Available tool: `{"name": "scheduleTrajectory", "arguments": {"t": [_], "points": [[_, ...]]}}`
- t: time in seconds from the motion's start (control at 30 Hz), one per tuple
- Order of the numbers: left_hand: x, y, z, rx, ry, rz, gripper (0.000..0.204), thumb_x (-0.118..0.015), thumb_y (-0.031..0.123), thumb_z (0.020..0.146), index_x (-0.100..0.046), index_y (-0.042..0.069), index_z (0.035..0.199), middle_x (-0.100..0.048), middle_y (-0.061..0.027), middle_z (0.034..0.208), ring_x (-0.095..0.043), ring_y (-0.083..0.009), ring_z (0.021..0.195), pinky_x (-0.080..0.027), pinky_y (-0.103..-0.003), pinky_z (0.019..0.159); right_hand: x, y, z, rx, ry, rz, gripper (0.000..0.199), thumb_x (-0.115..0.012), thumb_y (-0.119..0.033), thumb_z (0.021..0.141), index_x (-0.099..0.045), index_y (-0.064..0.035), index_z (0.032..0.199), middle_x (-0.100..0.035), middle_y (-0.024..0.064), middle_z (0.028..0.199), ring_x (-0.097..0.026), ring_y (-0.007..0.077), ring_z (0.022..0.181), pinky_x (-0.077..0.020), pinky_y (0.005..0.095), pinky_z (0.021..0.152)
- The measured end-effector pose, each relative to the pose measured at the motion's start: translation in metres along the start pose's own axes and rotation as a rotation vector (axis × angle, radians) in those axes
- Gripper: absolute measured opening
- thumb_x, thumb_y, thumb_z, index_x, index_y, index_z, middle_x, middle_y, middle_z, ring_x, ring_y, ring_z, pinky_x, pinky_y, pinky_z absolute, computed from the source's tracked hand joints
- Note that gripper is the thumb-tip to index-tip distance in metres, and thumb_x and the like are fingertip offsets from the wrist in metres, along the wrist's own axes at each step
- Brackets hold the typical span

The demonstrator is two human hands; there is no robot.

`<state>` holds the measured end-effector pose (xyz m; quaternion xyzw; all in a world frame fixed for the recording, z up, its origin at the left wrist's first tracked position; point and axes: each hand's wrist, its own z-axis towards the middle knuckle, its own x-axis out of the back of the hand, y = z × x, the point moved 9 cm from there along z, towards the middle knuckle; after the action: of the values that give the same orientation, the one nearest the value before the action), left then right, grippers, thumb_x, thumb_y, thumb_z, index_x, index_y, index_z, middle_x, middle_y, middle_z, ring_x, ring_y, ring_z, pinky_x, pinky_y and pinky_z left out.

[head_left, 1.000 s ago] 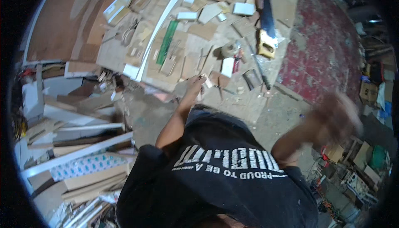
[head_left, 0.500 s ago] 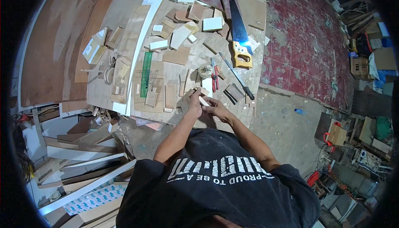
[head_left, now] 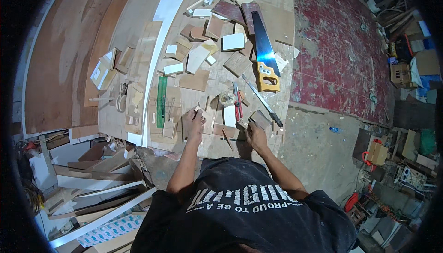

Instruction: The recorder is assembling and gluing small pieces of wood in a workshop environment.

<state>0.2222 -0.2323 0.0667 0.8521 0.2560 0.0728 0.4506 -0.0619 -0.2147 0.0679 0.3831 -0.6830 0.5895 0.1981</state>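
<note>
My left hand (head_left: 195, 123) is closed over the wooden boards on the table's near side. A small pale bit with a dark tip shows at its fingers, too small to name. My right hand (head_left: 256, 137) is curled beside a grey-brown wood block (head_left: 261, 119), its fingertips by a small pale piece; what they grip is hidden. Between my hands lie a thin dark stick (head_left: 237, 139) and a brown wood sliver (head_left: 227, 140). Just beyond are a round jar (head_left: 226, 98), a red utility knife (head_left: 238, 107) and a white block (head_left: 229, 116).
A handsaw with a yellow handle (head_left: 268, 78) and a narrow saw blade with a black handle (head_left: 261, 99) lie at the right. Wood offcuts (head_left: 194, 80) cover the table's middle. A green ruler (head_left: 161, 101) lies to the left. Scrap boards (head_left: 92, 186) are piled at the lower left.
My hands were together around a pale piece and are now apart, left hand to the left, right hand to the right. The tabletop things sit lower in view.
</note>
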Motion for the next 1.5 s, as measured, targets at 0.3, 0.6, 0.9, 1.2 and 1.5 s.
{"name": "scheduleTrajectory", "arguments": {"t": [0.3, 0.6, 0.9, 1.2, 1.5], "points": [[0.028, 0.044, -0.022, -0.142, 0.066, 0.057, 0.033, -0.062, 0.015, 0.093, -0.055, 0.002, 0.122, -0.060, -0.0028, 0.096, -0.054, -0.0101, 0.078, -0.049, -0.027, 0.070, 0.061, -0.138, 0.162, 0.375, 0.011, 0.138, 0.024, -0.061, -0.014, 0.084, -0.063, -0.0046, 0.106, -0.064, 0.0201, 0.097, -0.063, 0.0394, 0.092, -0.0503, 0.0466, 0.076], [0.060, 0.079, -0.036, -0.249, 0.168, -0.012, 0.016, -0.066, 0.006, 0.090, -0.065, 0.003, 0.105, -0.065, -0.0019, 0.094, -0.058, -0.0083, 0.079, -0.044, -0.024, 0.068, -0.077, -0.158, 0.237, 0.566, -0.640, -0.572, 0.027, -0.069, -0.019, 0.075, -0.068, -0.0085, 0.100, -0.070, 0.0146, 0.095, -0.068, 0.0344, 0.091, -0.0536, 0.0444, 0.077], [0.068, 0.075, -0.012, -0.204, 0.155, -0.068, 0.010, -0.061, 0.004, 0.092, -0.062, 0.002, 0.102, -0.066, -0.0035, 0.093, -0.060, -0.0095, 0.076, -0.047, -0.024, 0.069, 0.106, -0.118, 0.437, 0.174, 0.164, -0.568, 0.050, -0.067, -0.019, 0.076, -0.055, -0.0075, 0.124, -0.053, 0.0193, 0.132, -0.050, 0.0384, 0.123, -0.0443, 0.0516, 0.097], [0.052, 0.102, -0.020, -0.191, 0.160, -0.084, 0.021, -0.059, 0.007, 0.094, -0.060, -0.003, 0.114, -0.067, -0.0085, 0.100, -0.065, -0.0141, 0.081, -0.053, -0.028, 0.071, 0.097, -0.116, 0.521, 0.191, -0.030, -0.960, 0.098, -0.076, -0.033, 0.069, -0.026, -0.0142, 0.151, -0.049, 0.0174, 0.141, -0.039, 0.0338, 0.135, -0.0237, 0.0593, 0.112], [-0.020, 0.179, 0.021, -0.201, 0.012, -0.095, 0.027, -0.063, 0.008, 0.091, -0.065, -0.003, 0.115, -0.070, -0.0079, 0.100, -0.063, -0.0114, 0.079, -0.047, -0.025, 0.069, 0.162, -0.188, 0.481, 0.484, 0.115, 0.397, 0.089, -0.078, -0.026, 0.074, -0.030, -0.0037, 0.146, -0.047, 0.0206, 0.139, -0.046, 0.0288, 0.129, -0.0420, 0.0398, 0.103]]}}
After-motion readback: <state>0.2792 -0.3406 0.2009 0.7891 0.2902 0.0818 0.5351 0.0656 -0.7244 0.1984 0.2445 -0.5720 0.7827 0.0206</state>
